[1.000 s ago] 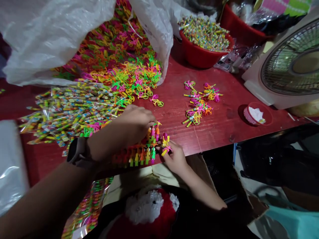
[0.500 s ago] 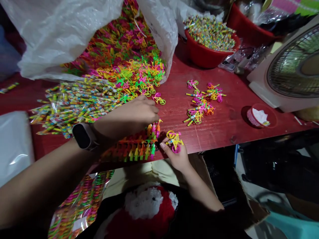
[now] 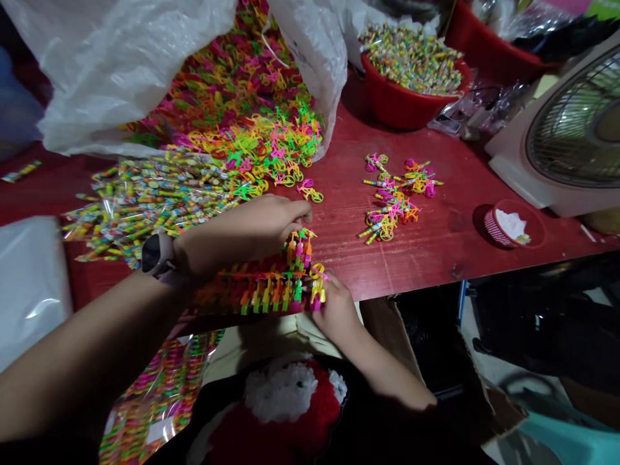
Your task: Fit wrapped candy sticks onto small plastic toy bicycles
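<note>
In the head view, taking the middle of the picture as the centre of a clock, the right hand [image 3: 336, 307] is at about five o'clock, near this centre, and its fingers are grasping a yellow-and-magenta bicycle toy [image 3: 318, 289] of plastic. This toy is just beside the right end of the rows of plastic figures [image 3: 266, 296], which lie between seven and eight o'clock, along the near edge of the red wooden table [image 3: 436, 248]. The left hand [image 3: 278, 218], with a dark-faced smart band [image 3: 151, 253] on the wrist, is at about nine o'clock, above the upper row; its fingertips are bent downward and partly hidden, so I cannot tell whether they grasp a figure. Toward ten o'clock lies a heap of wrapped sticks [image 3: 150, 194], and at eleven a white plastic bag [image 3: 111, 77] spills many loose bicycle toys [image 3: 276, 145]. A red basin [image 3: 402, 106], full of short wrapped pieces, stands at one o'clock, and a small red cup [image 3: 496, 229] at three.
</note>
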A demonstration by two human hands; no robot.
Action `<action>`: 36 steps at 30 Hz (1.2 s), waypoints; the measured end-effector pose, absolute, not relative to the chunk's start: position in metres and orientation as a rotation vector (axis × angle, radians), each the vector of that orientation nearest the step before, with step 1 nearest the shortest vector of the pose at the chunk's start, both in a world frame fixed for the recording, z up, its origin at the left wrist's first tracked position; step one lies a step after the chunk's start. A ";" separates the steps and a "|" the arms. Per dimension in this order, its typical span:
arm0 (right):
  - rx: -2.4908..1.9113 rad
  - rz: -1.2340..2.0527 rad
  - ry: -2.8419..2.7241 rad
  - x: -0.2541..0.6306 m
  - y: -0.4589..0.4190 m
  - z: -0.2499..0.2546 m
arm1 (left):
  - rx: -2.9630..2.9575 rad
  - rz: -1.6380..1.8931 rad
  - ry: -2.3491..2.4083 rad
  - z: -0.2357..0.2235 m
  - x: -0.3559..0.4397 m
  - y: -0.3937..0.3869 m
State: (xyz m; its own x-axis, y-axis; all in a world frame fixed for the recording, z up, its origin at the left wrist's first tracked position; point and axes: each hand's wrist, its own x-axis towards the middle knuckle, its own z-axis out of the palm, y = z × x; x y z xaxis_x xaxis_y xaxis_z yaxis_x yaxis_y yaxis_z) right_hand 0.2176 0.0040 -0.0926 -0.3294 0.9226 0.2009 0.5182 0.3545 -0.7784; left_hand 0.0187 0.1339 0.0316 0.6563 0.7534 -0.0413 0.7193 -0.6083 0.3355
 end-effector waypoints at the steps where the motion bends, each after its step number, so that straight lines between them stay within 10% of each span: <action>1: -1.267 0.792 -2.016 0.217 0.004 -0.091 | 2.553 0.139 1.165 0.030 0.019 0.135; 28: -1.348 0.818 -2.122 0.205 0.016 -0.083 | 2.664 0.235 0.963 0.027 0.032 0.062; 36: -1.295 0.663 -2.068 0.251 -0.015 -0.088 | 2.516 0.990 1.346 0.031 -0.049 0.029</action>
State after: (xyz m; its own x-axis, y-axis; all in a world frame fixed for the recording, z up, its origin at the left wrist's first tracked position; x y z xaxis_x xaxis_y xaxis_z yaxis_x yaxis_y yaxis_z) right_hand 0.2510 -0.0147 -0.0883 -0.3412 0.9124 0.2259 0.6109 0.3979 -0.6845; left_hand -0.0486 0.0287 0.0309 0.3903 0.7792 0.4904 0.7000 -0.5971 0.3916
